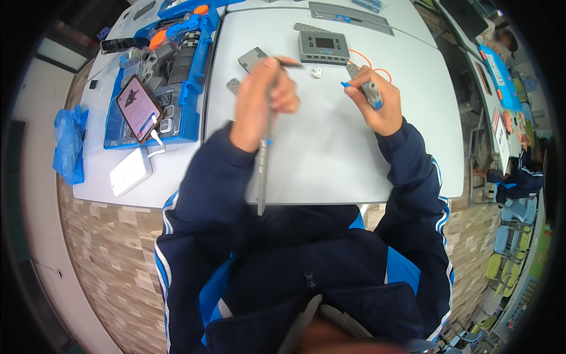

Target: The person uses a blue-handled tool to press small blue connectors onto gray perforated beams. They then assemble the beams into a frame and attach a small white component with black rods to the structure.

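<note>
Left hand (264,97) grips a long grey perforated beam (263,162), held upright just before the grey control unit (323,47). Right hand (380,103), right of that unit, holds a small grey-blue tool (371,93). Blue parts tray (171,65) sits left of it.

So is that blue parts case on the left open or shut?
Open. The blue parts case lies flat on the table with no lid over it; its grey and orange pieces show in the compartments, and a phone rests on top.

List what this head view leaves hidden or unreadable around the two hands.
- Long grey strip: its upper part is hidden inside the left hand.
- Small grey and blue part: mostly covered by the right hand.
- Grey box: its screen is too small to read.
</note>
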A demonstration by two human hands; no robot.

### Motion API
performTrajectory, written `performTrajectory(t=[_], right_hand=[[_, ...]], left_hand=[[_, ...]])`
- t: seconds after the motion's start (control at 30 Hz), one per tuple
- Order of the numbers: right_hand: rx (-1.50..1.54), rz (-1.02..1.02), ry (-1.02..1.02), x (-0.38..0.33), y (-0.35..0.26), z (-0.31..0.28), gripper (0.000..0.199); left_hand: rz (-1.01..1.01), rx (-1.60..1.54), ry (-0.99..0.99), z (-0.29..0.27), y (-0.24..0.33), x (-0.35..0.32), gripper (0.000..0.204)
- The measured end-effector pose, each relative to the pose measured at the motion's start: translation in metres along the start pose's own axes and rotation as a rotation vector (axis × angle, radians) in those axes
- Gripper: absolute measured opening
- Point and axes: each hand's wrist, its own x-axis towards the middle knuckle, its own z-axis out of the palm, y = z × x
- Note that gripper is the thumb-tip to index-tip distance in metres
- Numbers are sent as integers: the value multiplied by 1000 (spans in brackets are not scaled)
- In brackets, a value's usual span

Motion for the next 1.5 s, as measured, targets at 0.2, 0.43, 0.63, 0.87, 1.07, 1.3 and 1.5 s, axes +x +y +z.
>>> performTrajectory(t=[0.2,0.43,0.63,0.87,1.07,1.3,1.5], right_hand=[[117,274,14,-2,25,0,19],[214,325,-101,-2,16,2,19],[709,611,-282,-3,-6,9,23],[1263,799,-306,-6,-12,27,23],[1251,817,-296,-9,-13,31,26],[1262,850,-53,-3,-8,18,34],[-104,302,-146,-3,-18,-1,26]], left_hand=[[-194,-38,-28,-30,-48,-2,38],[-354,30,-73,-22,-59,-7,25],[-335,74,-81,-20,-56,-6,19],[-221,270,-58,-9,-43,-7,16],[-190,268,-70,-14,-43,-4,14],[-130,292,4,-13,-36,-5,15],[-136,361,26,-14,-28,-4,17]])
